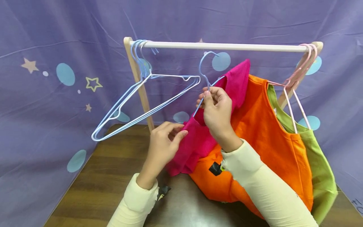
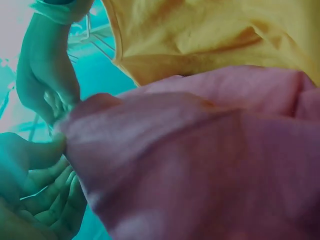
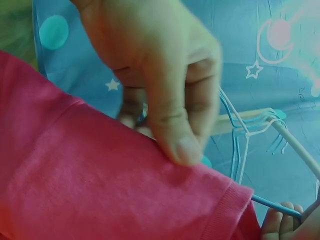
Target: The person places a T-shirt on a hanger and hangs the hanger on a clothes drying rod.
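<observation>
Over a blue wire hanger hangs a pink shirt, one shoulder up at the right and the other low at the left. My right hand grips the hanger at the base of its hook, below the rack's rail. Thumb and fingers of my left hand pinch the shirt's edge at the lower shoulder. The right wrist view has the left hand on the pink cloth, with part of the right hand at the hanger wire. Pink cloth fills much of the left wrist view.
A white rail on wooden posts stands on the brown table. Several blue and white hangers hang at its left end. At the right end, pink hangers carry an orange vest and a green top.
</observation>
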{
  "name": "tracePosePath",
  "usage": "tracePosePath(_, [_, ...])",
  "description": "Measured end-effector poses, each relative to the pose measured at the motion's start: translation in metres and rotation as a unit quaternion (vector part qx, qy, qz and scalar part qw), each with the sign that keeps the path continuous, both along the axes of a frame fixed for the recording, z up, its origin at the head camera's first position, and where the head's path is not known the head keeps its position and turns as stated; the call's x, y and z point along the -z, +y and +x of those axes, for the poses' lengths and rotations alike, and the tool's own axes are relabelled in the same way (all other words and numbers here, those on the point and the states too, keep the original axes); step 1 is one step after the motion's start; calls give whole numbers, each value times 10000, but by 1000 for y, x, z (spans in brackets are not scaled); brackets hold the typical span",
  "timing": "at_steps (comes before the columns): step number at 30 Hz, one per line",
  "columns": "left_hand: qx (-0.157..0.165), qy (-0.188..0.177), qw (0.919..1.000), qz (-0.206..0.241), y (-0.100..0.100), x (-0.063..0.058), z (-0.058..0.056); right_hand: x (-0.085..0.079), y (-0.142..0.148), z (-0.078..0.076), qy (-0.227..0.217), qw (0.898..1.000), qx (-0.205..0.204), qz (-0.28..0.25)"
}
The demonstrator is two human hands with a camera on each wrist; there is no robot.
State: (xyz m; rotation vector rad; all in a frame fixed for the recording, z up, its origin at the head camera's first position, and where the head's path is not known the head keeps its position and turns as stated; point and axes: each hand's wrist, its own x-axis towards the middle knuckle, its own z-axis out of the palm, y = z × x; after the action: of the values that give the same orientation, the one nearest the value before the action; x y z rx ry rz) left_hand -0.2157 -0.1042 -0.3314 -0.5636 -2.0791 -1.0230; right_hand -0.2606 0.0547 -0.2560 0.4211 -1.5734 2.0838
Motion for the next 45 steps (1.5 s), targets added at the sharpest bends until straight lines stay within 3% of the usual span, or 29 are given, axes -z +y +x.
tracePosePath(4, [155,-334,9988,320,-4,5,-9,-8,9,-2,-70,9999,39,111])
tracePosePath(7, [75,-463,9979,457,-7,11,-17,-13,14,-2,-106,9998,88,120])
tracePosePath(14, [-680,-599,9939,628,-21,22,-36,-21,24,-3,-93,9996,149,208])
tracePosePath(20, [-1437,-662,9820,1036,-39,31,-49,-29,35,-2,-94,9987,234,448])
tracePosePath(28, [-2106,-588,9618,1648,-55,35,-56,-43,54,0,-261,9954,329,861])
tracePosePath(36, [-2687,-649,9436,1823,-62,44,-63,-64,80,0,-777,9936,37,819])
tracePosePath(41, [-2787,-461,9409,1866,-64,49,-67,-78,98,-1,-951,9874,85,1261])
tracePosePath(45, [-2811,-455,9398,1890,-63,50,-69,-89,114,-2,-1087,9747,237,1939])
